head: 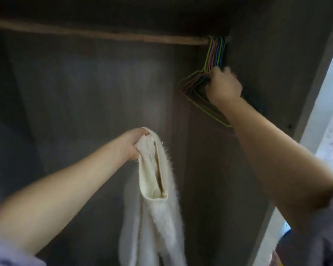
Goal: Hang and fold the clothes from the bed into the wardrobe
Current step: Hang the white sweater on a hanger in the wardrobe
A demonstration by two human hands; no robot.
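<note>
Head view, pointed into the wardrobe (85,93): dark and bare inside, nothing hung yet that shows. Looks like early days on the task, probably the first garment or close to it. No folded stack visible either, and the bed is out of frame, so can't say how much is left there.

Rail (104,36) running across the top, free along nearly its whole length. Plenty of room to hang, no crowding to fight.

Sweater (158,189), cream and fuzzy, dangling mid-frame in front of the wardrobe's back wall, not on a hanger yet. Left hand (132,144) clenched round its top end, holding it up at about chest height, rest drooping out of frame below.

Hangers (210,73), a bunch of thin coloured wire ones jammed together at the rail's far right end, right against the side wall. Right hand (224,84) up among them, fingers curled round the necks, seemingly picking one out. Blurry, so can't tell how many are pinched.

Likely snag: wires tangling, so pulling one could drag its neighbours along. Only one hand free for that.
</note>
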